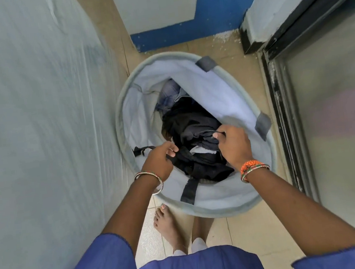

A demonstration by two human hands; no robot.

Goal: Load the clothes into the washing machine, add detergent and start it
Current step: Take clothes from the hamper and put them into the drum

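While we stand barefoot on the tiled floor (243, 226), we look straight down into a round laundry basket (224, 211) that sits between a pale covered surface (40, 127) on the left and a dark-framed glass door (331, 107) on the right. Beyond the basket's far rim, a white wall with a blue painted band (183, 31) closes off the floor. The basket has a pale fabric lining, with grey tabs on its right rim and a dark strap hanging over its near rim. Inside it, toward the middle and the near side, lies a heap of dark clothes (193, 128), with a piece of blue denim (169, 93) at the heap's far edge. Our left hand (160, 161) reaches in over the basket's near left rim, fingers curled and pinching black cloth. Our right hand (233, 142) comes in over the near right rim, fingers closed on a fold of dark fabric at the top of the heap. Beaded bracelets (253, 168) circle both wrists.
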